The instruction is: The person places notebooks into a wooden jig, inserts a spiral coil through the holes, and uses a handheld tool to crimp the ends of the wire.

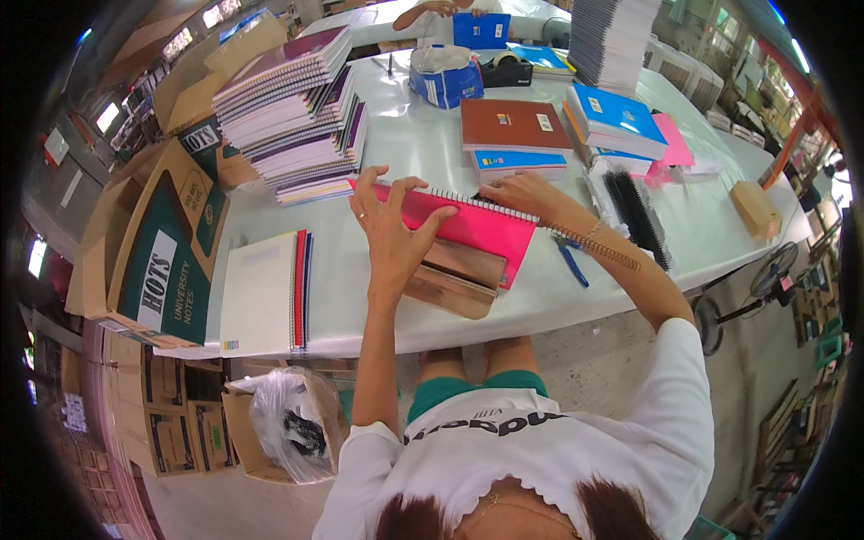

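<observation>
Wooden block (459, 277): nearest the body, a stepped prop; best kept square, so that the work cannot slide.
Blue pliers (572, 263): right of the block, just beside the work; better left clear of the trailing wire.
Loose coil (612, 254): right of the block, running out over the right forearm; letting it turn freely should avoid snags and bent loops.
Pink notebook (486, 236): tilted at the block's far side, apparently leaning on it, spiral edge uppermost; pages want squaring so the holes line up.
Left hand (391, 229): beyond the block's left end, fingers spread over the edge, thumb on the cover; a light, steady hold suits.
Right hand (526, 196): beyond the block, fingers curled at the spiral edge; cannot tell what they pinch. Small, even turns seem wise.
Brown notebook (513, 124): farthest beyond the block, out of the way.
</observation>
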`<state>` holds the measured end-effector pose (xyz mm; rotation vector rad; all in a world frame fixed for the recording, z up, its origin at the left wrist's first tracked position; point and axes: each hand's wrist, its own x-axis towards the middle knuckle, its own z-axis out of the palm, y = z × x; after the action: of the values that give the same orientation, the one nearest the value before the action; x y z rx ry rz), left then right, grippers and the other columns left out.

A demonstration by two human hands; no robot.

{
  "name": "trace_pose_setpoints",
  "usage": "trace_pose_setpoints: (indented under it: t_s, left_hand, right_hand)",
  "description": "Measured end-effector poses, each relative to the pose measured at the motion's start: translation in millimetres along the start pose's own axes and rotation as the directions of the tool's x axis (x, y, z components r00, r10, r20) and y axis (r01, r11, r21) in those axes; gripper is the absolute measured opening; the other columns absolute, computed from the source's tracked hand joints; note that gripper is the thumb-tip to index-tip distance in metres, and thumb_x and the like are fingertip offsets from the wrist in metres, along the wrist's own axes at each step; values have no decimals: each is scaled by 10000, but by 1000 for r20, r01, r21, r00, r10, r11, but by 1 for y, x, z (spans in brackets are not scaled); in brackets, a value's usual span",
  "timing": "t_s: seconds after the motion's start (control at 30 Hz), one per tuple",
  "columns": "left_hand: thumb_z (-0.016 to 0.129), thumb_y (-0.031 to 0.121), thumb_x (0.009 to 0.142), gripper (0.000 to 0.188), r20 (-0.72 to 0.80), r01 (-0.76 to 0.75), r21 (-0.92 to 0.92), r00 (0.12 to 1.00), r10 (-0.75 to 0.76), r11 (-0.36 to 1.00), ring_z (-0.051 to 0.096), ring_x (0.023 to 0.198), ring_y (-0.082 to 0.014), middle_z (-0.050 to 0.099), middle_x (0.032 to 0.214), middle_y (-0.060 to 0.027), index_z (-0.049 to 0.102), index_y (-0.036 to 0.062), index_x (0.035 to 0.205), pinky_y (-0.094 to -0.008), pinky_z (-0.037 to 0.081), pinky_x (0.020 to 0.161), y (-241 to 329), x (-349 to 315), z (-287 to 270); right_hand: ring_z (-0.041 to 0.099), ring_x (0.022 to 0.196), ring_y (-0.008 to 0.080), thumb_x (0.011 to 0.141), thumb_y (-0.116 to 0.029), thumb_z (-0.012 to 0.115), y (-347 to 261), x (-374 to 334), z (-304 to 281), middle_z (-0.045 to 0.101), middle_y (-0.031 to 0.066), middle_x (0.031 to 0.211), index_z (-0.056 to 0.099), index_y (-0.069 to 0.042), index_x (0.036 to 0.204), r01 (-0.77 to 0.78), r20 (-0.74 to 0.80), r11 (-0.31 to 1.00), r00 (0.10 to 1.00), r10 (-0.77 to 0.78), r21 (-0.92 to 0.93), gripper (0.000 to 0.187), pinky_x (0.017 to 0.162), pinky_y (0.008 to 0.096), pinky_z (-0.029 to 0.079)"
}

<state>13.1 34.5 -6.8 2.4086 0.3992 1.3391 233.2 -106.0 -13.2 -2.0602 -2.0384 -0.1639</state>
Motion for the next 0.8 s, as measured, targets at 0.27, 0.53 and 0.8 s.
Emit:
trace_pose_setpoints:
  t_s: [0.27, 0.53, 0.8]
  left_hand:
    - [854, 330, 677, 526, -68, 81, -80, 994, -86, 993, 244, 1348, -413, 290, 1397, -200, 614, 130, 1100, -523, 233, 1098, -13, -5, -1]
    - [863, 296, 678, 678, -77, 120, -204, 987, -139, 972, 293, 1341, -373, 265, 1431, -199, 536, 97, 1238, -467, 315, 1079, -25, -2, -4]
    - [861, 286, 685, 782, -52, 215, -307, 969, -242, 927, 348, 1308, -346, 302, 1424, -175, 478, 91, 1337, -443, 340, 1069, -37, 0, -4]
  right_hand:
    - [598, 941, 362, 901, -224, 619, -22, 12, -20, 635, 195, 973, 528, -35, 1144, 2, 65, 984, 998, -14, 181, 321, 793, 434, 450]
    - [586, 937, 348, 904, -191, 588, -38, 16, -40, 601, 160, 935, 520, -39, 1114, -9, -109, 924, 992, 55, 383, 267, 791, 444, 443]
    - [592, 909, 349, 930, -248, 572, -20, 14, -26, 600, 167, 867, 499, -26, 1117, -9, -169, 871, 980, 106, 492, 300, 754, 435, 445]
